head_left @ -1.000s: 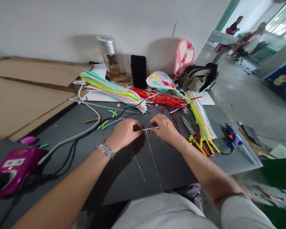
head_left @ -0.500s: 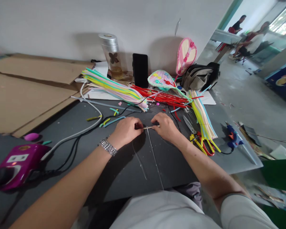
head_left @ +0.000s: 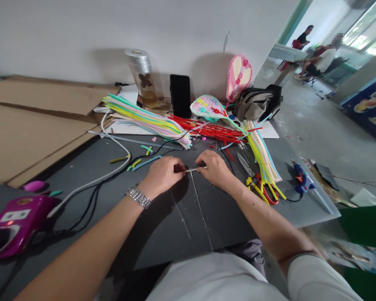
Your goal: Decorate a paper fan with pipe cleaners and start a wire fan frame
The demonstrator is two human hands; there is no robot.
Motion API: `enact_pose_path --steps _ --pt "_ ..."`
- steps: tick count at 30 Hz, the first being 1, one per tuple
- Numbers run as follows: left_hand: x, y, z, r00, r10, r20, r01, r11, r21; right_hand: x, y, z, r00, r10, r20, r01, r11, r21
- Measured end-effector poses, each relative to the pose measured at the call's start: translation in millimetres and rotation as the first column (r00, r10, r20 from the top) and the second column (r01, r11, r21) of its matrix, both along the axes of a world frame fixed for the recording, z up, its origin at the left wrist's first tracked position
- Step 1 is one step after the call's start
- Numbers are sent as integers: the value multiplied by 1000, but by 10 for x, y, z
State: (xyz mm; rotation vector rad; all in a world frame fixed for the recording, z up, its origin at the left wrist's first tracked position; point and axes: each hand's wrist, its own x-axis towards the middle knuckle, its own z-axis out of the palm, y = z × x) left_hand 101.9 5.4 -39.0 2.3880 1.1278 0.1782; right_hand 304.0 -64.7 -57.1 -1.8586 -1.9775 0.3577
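My left hand [head_left: 163,174] and my right hand [head_left: 215,167] are closed in pinches on the two ends of a short pale stick [head_left: 192,169], held level just above the dark table [head_left: 150,234]. A thin wire [head_left: 201,211] runs from under the stick toward me across the table. A metal watch [head_left: 138,197] is on my left wrist. Just behind my hands lie a bundle of pastel strips [head_left: 147,119] and a pile of red strips [head_left: 213,128].
A purple device [head_left: 17,221] with black and white cables sits at the left. Scissors [head_left: 253,175] and a blue glue gun [head_left: 301,179] lie right, by yellow strips [head_left: 263,156]. A bottle [head_left: 142,79], black phone [head_left: 180,96], woven fans and a bag stand at the wall. Cardboard covers the far left.
Both hands stay pinched on the stick with almost no movement. The view has shifted slightly.
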Motion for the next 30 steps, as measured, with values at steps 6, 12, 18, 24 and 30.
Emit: enact_pose_path --steps 6,12,18,24,30 --pt "4 0 -16 1000 16 8 -16 1000 -13 34 15 -19 998 15 -54 -14 1000 10" --pt "18 -9 7 1000 28 6 -28 999 -16 25 6 2 996 30 -82 -30 1000 7" --pt "24 -24 11 999 36 1 -36 999 0 -7 -16 15 994 51 -94 -50 999 11" --pt "34 -34 11 999 39 -1 -39 999 -3 -29 -20 32 993 67 -97 -67 998 5" --pt "53 -53 39 999 36 -23 -36 999 13 -26 -16 27 994 67 -82 -67 998 5"
